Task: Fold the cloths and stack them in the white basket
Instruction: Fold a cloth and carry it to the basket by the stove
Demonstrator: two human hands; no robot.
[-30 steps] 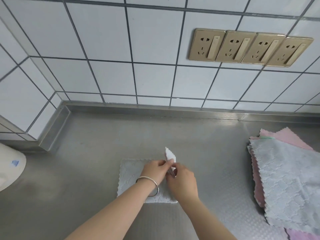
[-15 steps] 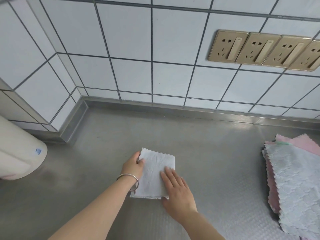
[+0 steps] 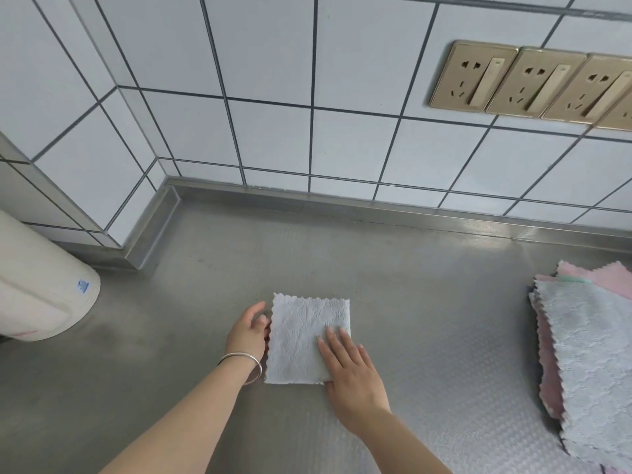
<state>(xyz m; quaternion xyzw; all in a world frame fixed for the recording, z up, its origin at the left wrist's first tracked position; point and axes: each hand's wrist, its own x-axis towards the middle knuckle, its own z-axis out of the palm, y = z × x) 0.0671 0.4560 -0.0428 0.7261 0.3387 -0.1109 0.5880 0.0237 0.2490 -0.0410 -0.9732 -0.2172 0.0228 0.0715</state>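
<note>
**Folded cloth flat on the desk, both hands at it**

At mid-desk, a folded pale blue-grey cloth (image 3: 304, 336) lies flat as a small rectangle, its scalloped edge turned toward the tiled wall (image 3: 273, 97). The right hand (image 3: 352, 374) rests on the cloth's near right corner, fingers straight and close together, palm down, pressing the fabric against the steel. The left hand (image 3: 248, 331) sits just beside the cloth's left edge, fingers loosely spread and slightly bent, fingertips touching or almost touching that edge; it grips nothing. A silver bangle (image 3: 244, 364) circles the left wrist.

Right of the cloth, well apart from it, a pile (image 3: 588, 354) of unfolded cloths lies at the picture's right edge: a grey-blue one on top, pink ones showing beneath and behind, and a sliver of green at the pile's far side. Left of the cloth, also well apart, a rounded white container (image 3: 37, 289) with a small blue sticker stands partly out of view; whether it is the basket cannot be told.

Under the cloth, the desk (image 3: 427, 285) is stainless steel with a fine embossed texture and a raised lip along the wall. Beyond the cloth and to its right, a row of gold sockets (image 3: 530, 83) is mounted on the tiles.
</note>
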